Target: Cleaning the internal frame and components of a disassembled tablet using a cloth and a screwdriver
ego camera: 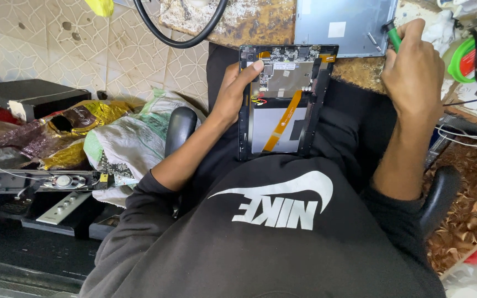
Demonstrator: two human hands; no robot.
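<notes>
- You are steadying an opened tablet (pixel 285 102) on your lap with your left hand (pixel 233 91), thumb pressed on its exposed circuit board and fingers wrapped around its left edge.
- Your right hand (pixel 412 72) is gripping a green-handled screwdriver (pixel 392 34), fingers closed around it.
- The tablet's grey back cover (pixel 343 25) is lying on the stained worktop (pixel 260 19), just beyond the tablet.
</notes>
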